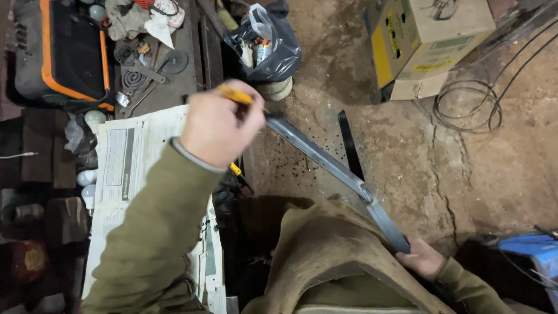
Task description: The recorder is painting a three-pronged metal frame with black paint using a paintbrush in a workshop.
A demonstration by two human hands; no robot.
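Metal strip (331, 166) is lying on a diagonal, its long axis running from upper left, near the left hand (216, 125), down to lower right, over the concrete floor (465, 168). Right hand (423, 257) is clamping the strip's lower end. Left hand is closing its fingers around a yellow pencil (235, 95), the tip touching the strip's upper end above the newspaper (131, 157).

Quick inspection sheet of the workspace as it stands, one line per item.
Surface: newspaper spread on a dark bench; cracked dirt floor.
Job's things: long metal strip, yellow-handled tool.
Clutter: rags, bulbs, springs, black bag.
Grips: left hand closed on the tool; right hand holds the strip's near end.
Cables: wire coil on the floor.
Surroundings: cardboard box, orange-trimmed case, blue box.
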